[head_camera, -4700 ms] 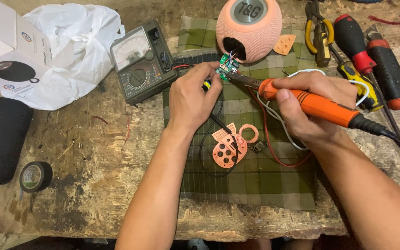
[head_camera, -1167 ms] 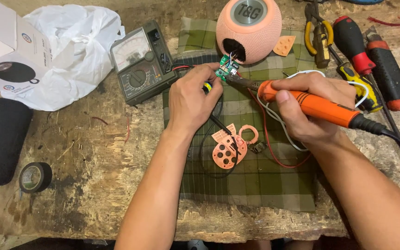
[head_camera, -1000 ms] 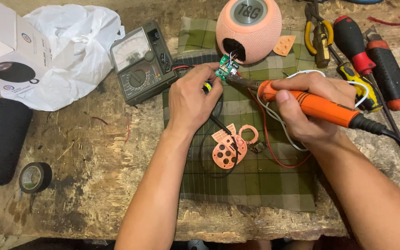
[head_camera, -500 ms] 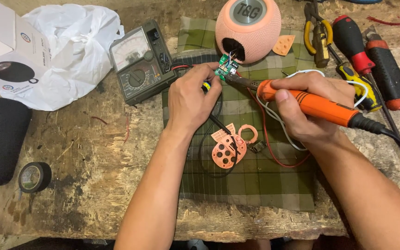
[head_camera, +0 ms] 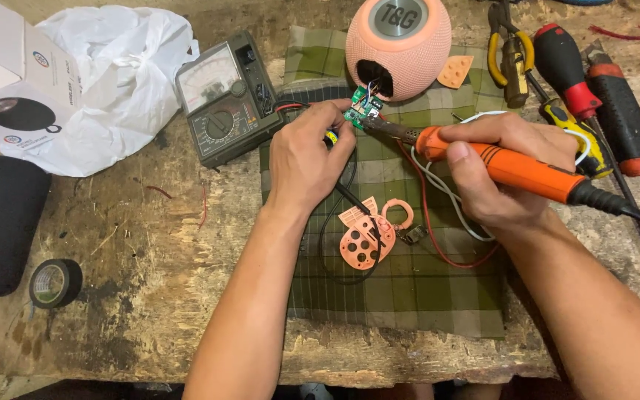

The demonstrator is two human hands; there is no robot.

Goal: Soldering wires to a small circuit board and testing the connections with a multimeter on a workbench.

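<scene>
Your left hand (head_camera: 307,159) pinches the small green circuit board (head_camera: 358,112) between its fingertips, holding it just in front of the dark opening in the round pink speaker (head_camera: 401,44). Your right hand (head_camera: 509,167) is wrapped tightly around the orange soldering iron (head_camera: 512,167), whose tip meets the board's near edge. Below the speaker, on the green plaid cloth (head_camera: 409,289), lie perforated pink plastic parts (head_camera: 368,237) and loose wires. Left of the speaker sits an analog multimeter (head_camera: 224,96); to its right lie pliers (head_camera: 509,52) and screwdrivers (head_camera: 564,70).
</scene>
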